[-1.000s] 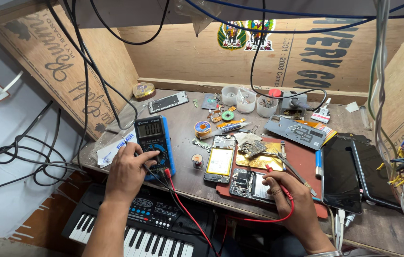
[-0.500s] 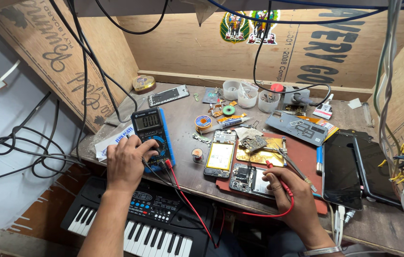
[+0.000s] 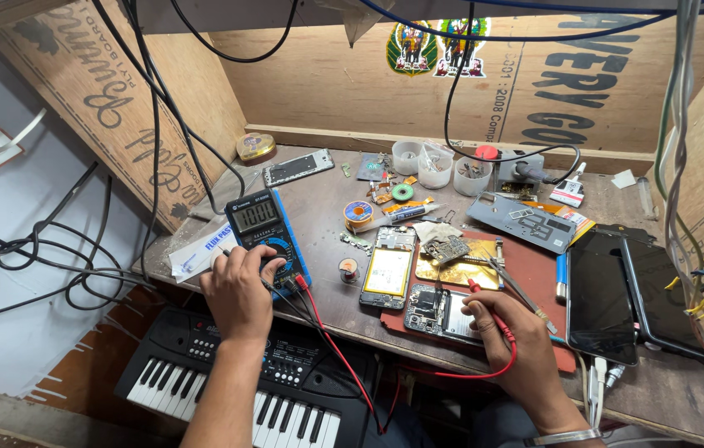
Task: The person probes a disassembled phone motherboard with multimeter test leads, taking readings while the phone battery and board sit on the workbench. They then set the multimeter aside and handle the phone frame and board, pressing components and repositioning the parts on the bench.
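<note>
- Head view: our left hand (image 3: 240,290) rests fingers on the meter (image 3: 267,241) dial.
- Our right hand (image 3: 508,332) pinches the red probe (image 3: 484,305), tip toward the phone board (image 3: 439,309) just left of it.

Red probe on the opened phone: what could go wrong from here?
The right hand holds the red probe over the opened phone; a slip could bridge neighbouring contacts. The left hand covers the multimeter dial, so a wrong setting may go unnoticed. The red lead hangs off the bench edge and could snag.
</note>
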